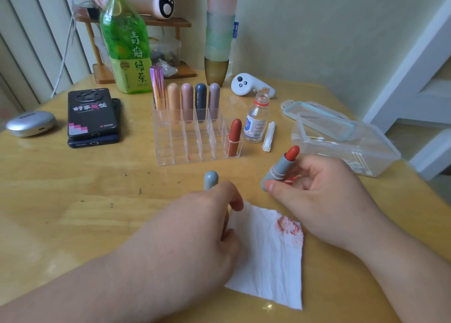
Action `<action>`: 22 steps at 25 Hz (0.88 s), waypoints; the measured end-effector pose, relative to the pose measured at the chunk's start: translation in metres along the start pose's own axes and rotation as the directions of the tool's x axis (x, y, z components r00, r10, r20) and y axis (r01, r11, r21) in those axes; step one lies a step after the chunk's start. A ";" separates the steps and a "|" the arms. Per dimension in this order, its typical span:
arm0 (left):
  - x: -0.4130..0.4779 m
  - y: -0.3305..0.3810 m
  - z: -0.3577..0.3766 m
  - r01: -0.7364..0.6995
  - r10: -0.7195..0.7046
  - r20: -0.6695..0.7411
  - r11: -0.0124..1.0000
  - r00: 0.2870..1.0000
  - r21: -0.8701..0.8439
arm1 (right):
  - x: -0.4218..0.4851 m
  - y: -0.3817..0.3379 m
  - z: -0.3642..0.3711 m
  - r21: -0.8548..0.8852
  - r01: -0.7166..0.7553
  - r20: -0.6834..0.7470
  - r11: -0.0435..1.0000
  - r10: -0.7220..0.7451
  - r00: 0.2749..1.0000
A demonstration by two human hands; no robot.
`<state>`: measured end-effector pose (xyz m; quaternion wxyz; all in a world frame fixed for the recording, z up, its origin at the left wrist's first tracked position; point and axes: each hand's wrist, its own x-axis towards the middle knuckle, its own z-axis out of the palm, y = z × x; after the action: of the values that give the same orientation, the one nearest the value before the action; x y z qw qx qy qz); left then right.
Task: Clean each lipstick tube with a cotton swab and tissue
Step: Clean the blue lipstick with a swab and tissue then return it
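Evidently the right hand (pixel 324 193) is gripping the uncapped lipstick (pixel 280 166) for wiping; whether the left hand (pixel 195 225) is holding the cap (pixel 211 180) is unclear.

Head-worn wide-angle view, facing forward and down, close over table (pixel 97 200), left hand (pixel 195 225), right hand (pixel 324 195) nearest

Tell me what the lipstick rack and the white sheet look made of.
Lipstick rack: clear rigid plastic, likely acrylic, glossy; the table shows through its dividers. White sheet: thin tissue paper, matte, creased, with a red smear.
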<state>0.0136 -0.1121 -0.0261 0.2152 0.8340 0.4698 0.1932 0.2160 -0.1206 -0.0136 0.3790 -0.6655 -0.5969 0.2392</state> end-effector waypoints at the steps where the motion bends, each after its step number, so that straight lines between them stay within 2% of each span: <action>1: 0.001 0.001 0.000 -0.005 0.005 -0.005 1.000 1.000 -0.008 | 0.000 0.001 -0.002 0.010 0.007 -0.002 1.000 -0.007 1.000; 7: 0.002 0.002 -0.003 -0.014 0.014 0.006 1.000 1.000 -0.019 | -0.004 -0.003 0.008 0.021 -0.037 0.093 0.999 0.035 0.995; 13: 0.001 0.002 0.004 0.009 -0.012 0.027 0.996 1.000 0.086 | 0.007 0.001 0.026 -0.129 -0.014 0.083 0.992 0.025 0.996; 22: 0.001 0.002 0.001 0.012 -0.012 0.007 0.998 1.000 0.067 | 0.007 0.001 0.024 -0.104 -0.087 0.078 0.991 0.095 0.992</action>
<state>0.0155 -0.1124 -0.0261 0.1900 0.8386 0.4803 0.1731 0.1994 -0.1088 -0.0273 0.3085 -0.6998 -0.5925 0.2531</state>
